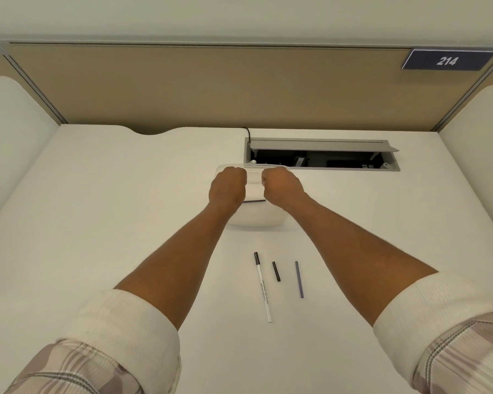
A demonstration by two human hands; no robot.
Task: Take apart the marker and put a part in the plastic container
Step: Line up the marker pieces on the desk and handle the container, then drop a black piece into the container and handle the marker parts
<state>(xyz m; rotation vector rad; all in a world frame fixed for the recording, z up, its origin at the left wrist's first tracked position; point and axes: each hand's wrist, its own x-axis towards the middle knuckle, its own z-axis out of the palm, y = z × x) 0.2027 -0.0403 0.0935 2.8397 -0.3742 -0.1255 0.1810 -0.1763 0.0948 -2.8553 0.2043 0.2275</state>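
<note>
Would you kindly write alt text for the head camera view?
Both hands, left hand and right hand, grip the clear lid over a plastic container on a white desk. Nearer lie a white marker barrel, a black cap and a blue-grey ink rod.

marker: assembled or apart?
Apart. The white barrel, a short black piece and a thin dark rod lie separately, not touching, on the desk.
</note>
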